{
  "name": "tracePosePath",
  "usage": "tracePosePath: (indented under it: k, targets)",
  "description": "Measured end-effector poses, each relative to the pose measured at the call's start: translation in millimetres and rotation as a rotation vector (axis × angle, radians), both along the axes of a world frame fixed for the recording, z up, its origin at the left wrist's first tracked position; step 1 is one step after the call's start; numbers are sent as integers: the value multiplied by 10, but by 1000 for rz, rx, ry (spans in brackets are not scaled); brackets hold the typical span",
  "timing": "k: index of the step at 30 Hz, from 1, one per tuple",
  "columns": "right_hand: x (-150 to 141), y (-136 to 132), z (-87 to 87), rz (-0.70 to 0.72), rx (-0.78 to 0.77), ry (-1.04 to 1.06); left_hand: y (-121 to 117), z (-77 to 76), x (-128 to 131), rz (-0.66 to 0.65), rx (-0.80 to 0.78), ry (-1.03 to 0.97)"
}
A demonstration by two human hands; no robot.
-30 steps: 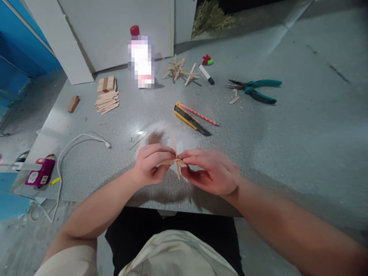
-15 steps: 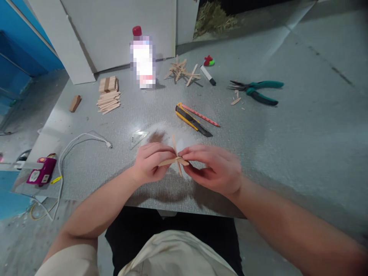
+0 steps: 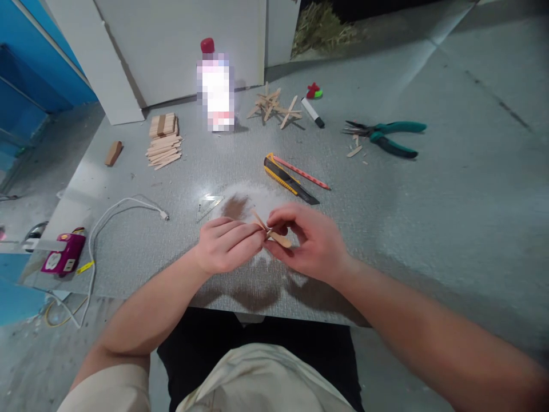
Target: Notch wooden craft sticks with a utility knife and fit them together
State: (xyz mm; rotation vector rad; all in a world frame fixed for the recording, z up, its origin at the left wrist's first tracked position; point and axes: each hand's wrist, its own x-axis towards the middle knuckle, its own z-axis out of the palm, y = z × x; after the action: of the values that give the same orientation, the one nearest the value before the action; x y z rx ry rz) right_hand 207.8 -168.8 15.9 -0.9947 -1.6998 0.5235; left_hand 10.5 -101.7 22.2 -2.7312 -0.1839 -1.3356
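Note:
Both hands meet just above the near part of the grey table (image 3: pixel 429 189). My left hand (image 3: pixel 225 245) and my right hand (image 3: pixel 306 243) pinch a small cross of wooden craft sticks (image 3: pixel 274 233) between their fingertips. The cross is tilted, with one stick pointing up-left and another lying toward the right hand. Part of it is hidden by the fingers.
A yellow utility knife (image 3: pixel 285 178) and a red pencil (image 3: pixel 302 173) lie beyond the hands. Further back are teal pliers (image 3: pixel 386 136), a marker (image 3: pixel 312 112), a glue bottle (image 3: pixel 215 86), loose sticks (image 3: pixel 272 106) and stacked sticks (image 3: pixel 163 140). A white cable (image 3: pixel 115 214) and a clear triangle ruler (image 3: pixel 208 204) lie left.
The stick cross has been turned in the fingers and now lies more tilted and flatter. The right hand has shifted its grip over it, and both hands moved slightly away from me.

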Motion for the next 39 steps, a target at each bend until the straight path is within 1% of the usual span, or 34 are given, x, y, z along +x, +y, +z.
tracePosePath:
  k: [3,6,8,11,14,17,21,23,26,28,30,31,33,34,36,39]
  targets:
    - [15,25,-20,48,-58,34,31,12,-10,-22,-43,39]
    - [43,49,-13,80,-82,49,77,45,-58,-40,-129,60]
    - [63,55,10,82,-79,49,101,70,-88,-9,-246,28]
    - [82,51,41,78,-31,0,120,88,-84,24,-489,-2]
    - [86,50,38,85,19,-66,136,62,-25,-53,-668,51]
    - [88,64,16,93,33,-81,152,17,22,-149,-750,73]
    - [101,87,12,97,72,-80,155,-2,26,-218,-809,44]
    - [109,88,25,93,109,-97,143,9,21,-216,-824,40]
    - [119,78,38,73,159,-143,112,25,21,-174,-822,17]
    - [118,73,24,3,214,-165,90,25,24,-132,-802,-40]
    - [105,73,-18,-124,278,-148,75,12,28,-95,-771,-132]
    - [93,75,-47,-191,286,-115,69,2,31,-83,-756,-181]
    - [63,77,-111,-287,219,-3,62,-20,39,-75,-733,-264]
    - [49,77,-138,-298,154,61,59,-29,45,-79,-728,-291]
    - [32,75,-167,-240,25,133,45,-35,58,-98,-727,-312]
    - [45,71,-145,-60,-46,94,3,-8,74,-124,-729,-284]
